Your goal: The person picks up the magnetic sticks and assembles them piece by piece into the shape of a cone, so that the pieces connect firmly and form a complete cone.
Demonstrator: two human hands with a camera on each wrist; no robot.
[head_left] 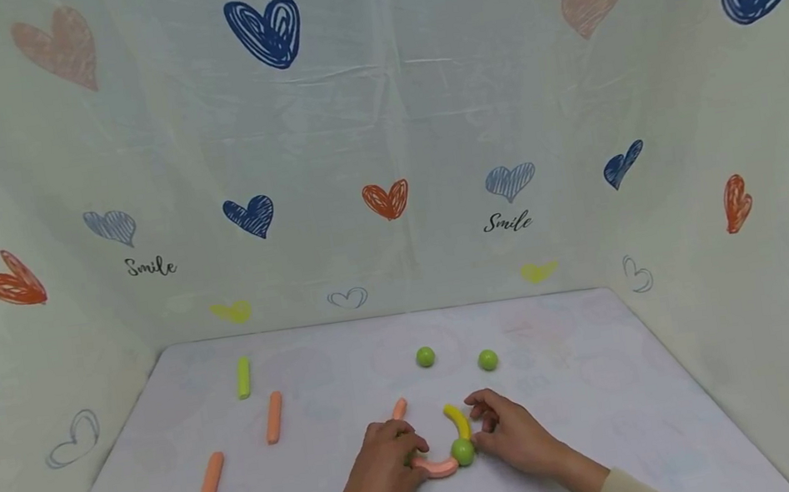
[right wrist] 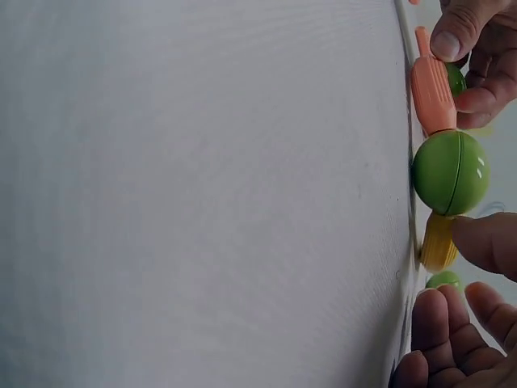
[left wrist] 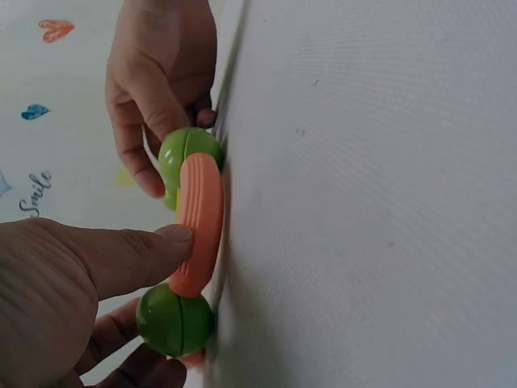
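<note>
A chain of toy building sticks and balls lies on the table before me. My left hand (head_left: 386, 464) grips the curved orange stick (head_left: 438, 468), thumb on its ridged side. Its fingers curl beside a green ball (left wrist: 171, 321) at that stick's near end in the left wrist view. A second green ball (head_left: 463, 451) joins the orange stick to a curved yellow stick (head_left: 458, 419). Another orange stick (head_left: 400, 408) extends beyond my left fingers. My right hand (head_left: 515, 433) is beside the yellow stick, fingers loosely bent, its thumb (right wrist: 485, 242) touching or nearly touching it.
Two loose green balls (head_left: 425, 357) (head_left: 488, 360) sit farther back. To the left lie two straight orange sticks (head_left: 210, 486) (head_left: 274, 417) and a yellow-green stick (head_left: 243, 378). A white curtain (head_left: 376, 114) printed with hearts surrounds the white table (head_left: 611, 384).
</note>
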